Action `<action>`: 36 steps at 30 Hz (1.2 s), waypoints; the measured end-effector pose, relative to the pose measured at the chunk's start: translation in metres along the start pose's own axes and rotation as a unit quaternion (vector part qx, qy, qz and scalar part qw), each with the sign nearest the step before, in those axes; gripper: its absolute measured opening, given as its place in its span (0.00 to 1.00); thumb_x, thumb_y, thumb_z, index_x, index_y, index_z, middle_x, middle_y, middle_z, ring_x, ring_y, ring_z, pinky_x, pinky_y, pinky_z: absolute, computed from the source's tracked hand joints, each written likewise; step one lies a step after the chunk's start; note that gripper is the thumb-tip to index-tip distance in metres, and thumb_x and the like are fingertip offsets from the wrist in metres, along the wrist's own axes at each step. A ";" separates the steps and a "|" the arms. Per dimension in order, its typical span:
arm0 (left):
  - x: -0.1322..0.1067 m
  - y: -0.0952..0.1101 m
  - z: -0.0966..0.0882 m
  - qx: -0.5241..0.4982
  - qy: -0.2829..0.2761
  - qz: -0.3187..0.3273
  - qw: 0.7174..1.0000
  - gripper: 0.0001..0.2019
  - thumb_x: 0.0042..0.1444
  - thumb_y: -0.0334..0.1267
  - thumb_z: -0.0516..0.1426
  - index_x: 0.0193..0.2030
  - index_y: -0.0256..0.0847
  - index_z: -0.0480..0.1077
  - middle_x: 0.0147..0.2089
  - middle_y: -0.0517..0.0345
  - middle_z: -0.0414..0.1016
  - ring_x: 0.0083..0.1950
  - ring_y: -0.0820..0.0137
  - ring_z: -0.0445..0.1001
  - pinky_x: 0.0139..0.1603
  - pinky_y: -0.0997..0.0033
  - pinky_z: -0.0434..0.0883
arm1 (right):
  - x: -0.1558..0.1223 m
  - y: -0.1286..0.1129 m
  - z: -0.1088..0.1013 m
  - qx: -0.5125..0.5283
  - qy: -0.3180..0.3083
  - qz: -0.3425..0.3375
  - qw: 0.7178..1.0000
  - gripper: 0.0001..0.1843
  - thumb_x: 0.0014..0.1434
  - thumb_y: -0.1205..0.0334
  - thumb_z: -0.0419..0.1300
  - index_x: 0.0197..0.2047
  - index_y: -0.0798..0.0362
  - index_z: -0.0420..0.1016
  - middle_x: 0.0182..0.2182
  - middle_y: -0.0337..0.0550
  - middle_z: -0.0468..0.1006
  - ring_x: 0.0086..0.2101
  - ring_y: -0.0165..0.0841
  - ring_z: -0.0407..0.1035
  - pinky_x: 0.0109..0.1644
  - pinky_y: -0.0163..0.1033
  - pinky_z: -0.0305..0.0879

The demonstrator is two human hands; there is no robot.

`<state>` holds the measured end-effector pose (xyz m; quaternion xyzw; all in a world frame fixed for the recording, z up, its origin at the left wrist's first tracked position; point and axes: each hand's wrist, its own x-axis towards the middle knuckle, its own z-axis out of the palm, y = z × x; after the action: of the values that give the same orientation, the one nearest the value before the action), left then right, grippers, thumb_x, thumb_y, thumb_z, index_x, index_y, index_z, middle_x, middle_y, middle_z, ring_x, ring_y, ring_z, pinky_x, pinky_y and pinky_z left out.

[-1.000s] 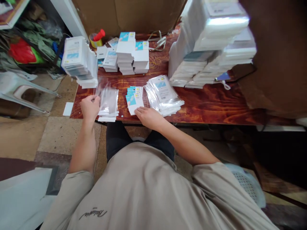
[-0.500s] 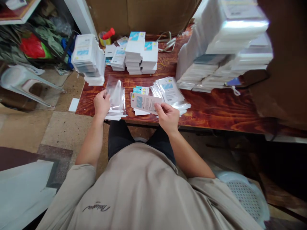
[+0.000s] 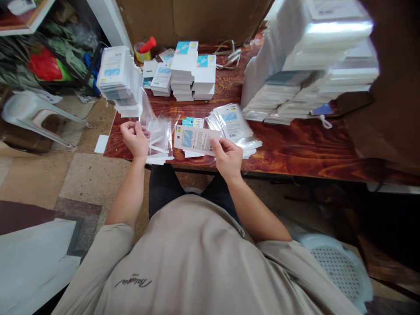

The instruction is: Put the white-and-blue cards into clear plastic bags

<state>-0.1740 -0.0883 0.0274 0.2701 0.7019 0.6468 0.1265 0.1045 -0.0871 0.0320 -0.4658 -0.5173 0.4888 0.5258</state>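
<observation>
My left hand (image 3: 135, 138) is closed on a clear plastic sleeve (image 3: 156, 127), lifted off the stack of empty sleeves (image 3: 159, 154) at the table's near edge. My right hand (image 3: 227, 156) pinches a printed white-and-blue card (image 3: 196, 140) by its right end and holds it level, its left end close to the sleeve. Under the card lies a small stack of the same cards (image 3: 191, 124). A fanned pile of bagged cards (image 3: 234, 129) rests just right of my right hand.
On the reddish wooden table (image 3: 295, 148) stand card stacks at the back middle (image 3: 193, 72), a packet stack on the left corner (image 3: 117, 78) and tall wrapped stacks at right (image 3: 315, 61). A tape dispenser (image 3: 144, 49) sits at the back. A plastic chair (image 3: 36, 116) stands at left.
My right hand picked a card off the small stack and raised it. My left hand lifted one clear sleeve off its stack and drew it up and left.
</observation>
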 end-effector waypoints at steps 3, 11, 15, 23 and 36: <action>-0.006 0.001 0.007 -0.153 -0.099 -0.143 0.973 0.11 0.60 0.26 0.64 0.45 0.41 0.68 0.31 0.66 0.75 0.27 0.76 0.75 0.35 0.76 0.75 | 0.004 0.004 0.011 0.059 -0.019 0.059 0.996 0.25 0.54 0.36 0.71 0.37 0.51 0.82 0.31 0.39 0.81 0.30 0.34 0.74 0.31 0.40 0.80; -0.030 0.014 0.009 -0.266 -0.201 -0.278 0.901 0.11 0.61 0.32 0.67 0.38 0.38 0.67 0.39 0.53 0.82 0.40 0.68 0.85 0.49 0.64 0.81 | 0.011 0.011 -0.003 0.116 0.032 0.084 0.989 0.24 0.52 0.38 0.74 0.38 0.51 0.81 0.33 0.39 0.83 0.31 0.35 0.77 0.30 0.42 0.82; -0.038 0.026 0.016 -0.265 -0.226 -0.301 0.888 0.08 0.64 0.35 0.66 0.42 0.37 0.70 0.41 0.47 0.84 0.42 0.66 0.86 0.47 0.67 0.81 | 0.009 -0.003 -0.016 0.141 0.025 0.092 0.985 0.23 0.52 0.40 0.74 0.37 0.50 0.81 0.34 0.41 0.85 0.30 0.37 0.78 0.29 0.44 0.82; -0.049 0.043 0.033 -0.317 -0.138 -0.234 0.909 0.13 0.58 0.39 0.70 0.39 0.39 0.70 0.34 0.57 0.82 0.35 0.70 0.83 0.45 0.68 0.81 | -0.008 -0.022 -0.030 0.102 -0.037 0.135 0.985 0.20 0.48 0.42 0.77 0.32 0.50 0.83 0.28 0.41 0.83 0.24 0.37 0.75 0.20 0.41 0.74; -0.086 0.038 0.042 -0.342 -0.158 -0.161 0.912 0.28 0.44 0.54 0.76 0.40 0.41 0.68 0.36 0.55 0.84 0.39 0.62 0.86 0.42 0.66 0.81 | -0.008 -0.002 -0.002 0.052 0.116 0.000 0.992 0.23 0.57 0.41 0.71 0.30 0.54 0.82 0.26 0.38 0.79 0.28 0.31 0.69 0.36 0.37 0.69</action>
<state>-0.0734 -0.0993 0.0448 0.1922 0.4428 0.7671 0.4226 0.1065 -0.0955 0.0330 -0.4916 -0.4263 0.4579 0.6057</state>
